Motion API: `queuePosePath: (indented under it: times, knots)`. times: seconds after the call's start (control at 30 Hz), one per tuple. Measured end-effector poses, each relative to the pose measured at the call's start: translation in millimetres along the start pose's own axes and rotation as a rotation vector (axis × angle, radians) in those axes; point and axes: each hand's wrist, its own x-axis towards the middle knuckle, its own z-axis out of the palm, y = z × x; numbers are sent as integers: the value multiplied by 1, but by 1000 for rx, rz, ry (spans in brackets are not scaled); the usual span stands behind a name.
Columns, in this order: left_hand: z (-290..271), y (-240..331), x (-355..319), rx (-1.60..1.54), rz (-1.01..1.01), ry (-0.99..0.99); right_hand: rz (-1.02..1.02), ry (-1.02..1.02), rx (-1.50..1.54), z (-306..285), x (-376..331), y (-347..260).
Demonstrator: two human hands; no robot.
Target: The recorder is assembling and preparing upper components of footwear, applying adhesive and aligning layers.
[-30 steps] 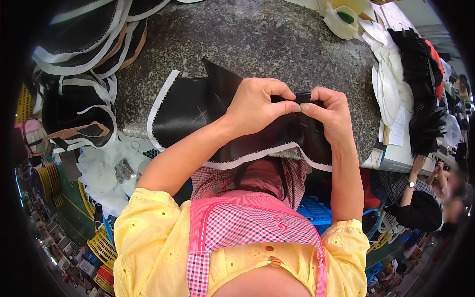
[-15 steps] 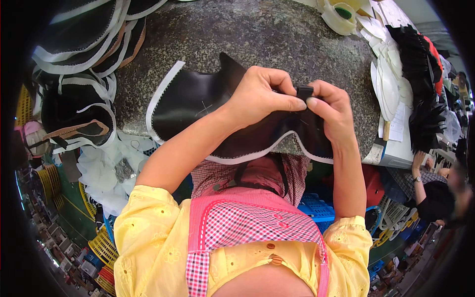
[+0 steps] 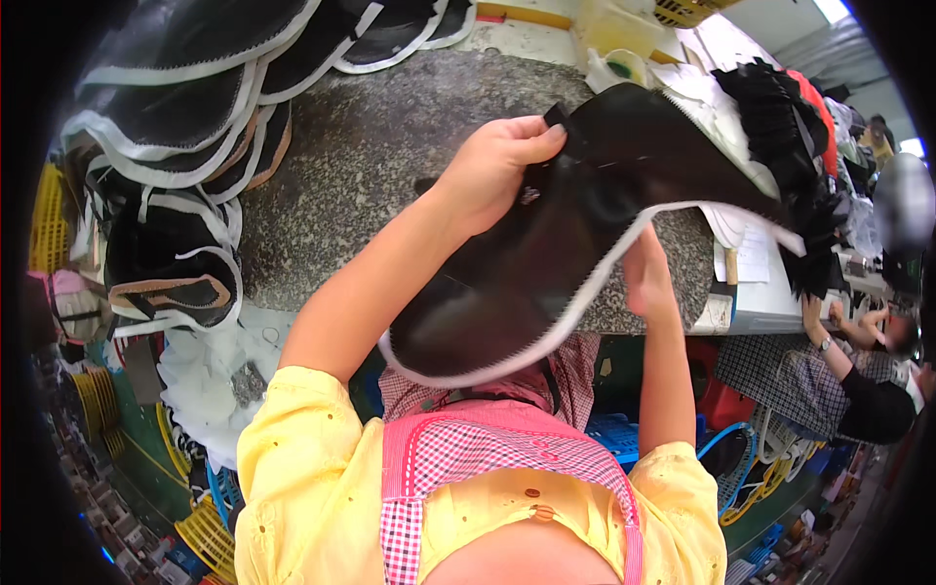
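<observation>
A glossy black shoe upper (image 3: 531, 278), leather-like with a white zigzag-stitched strip along its edge, is held up tilted over the work surface. My left hand (image 3: 489, 175) pinches its upper edge between thumb and fingers, beside a small black tab (image 3: 558, 115). Below the white edge, on the right, is my right hand (image 3: 643, 271). Its fingers are behind the upper, so their grip is hidden. The upper's right end reaches out over the white pieces.
A mottled grey slab (image 3: 331, 185) covers the table. Stacked black uppers with white edging (image 3: 175, 127) lie on the left. White cut pieces (image 3: 697, 93) and a black fringed heap (image 3: 775, 127) are on the right. A co-worker's arm (image 3: 829, 356) shows at far right.
The upper has been lifted and swung up to the right. My right hand has left the black tab and moved down behind the upper. My left hand still pinches beside the tab.
</observation>
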Motion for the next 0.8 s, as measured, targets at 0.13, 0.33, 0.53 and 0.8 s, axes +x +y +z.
queuePosePath:
  times: [0.13, 0.33, 0.53, 0.8]
  knots:
    - [29, 32, 23, 298, 305, -193, -193, 411, -142, 47, 47, -97]
    - [7, 105, 0, 312, 842, 243, -806, -74, -1320, 73, 42, -189]
    - [9, 4, -62, 1326, 586, -259, -596, -241, -1134, 77, -20, 20]
    - [-34, -63, -65, 2067, 262, -467, -44, -379, -257, -30, 22, -69]
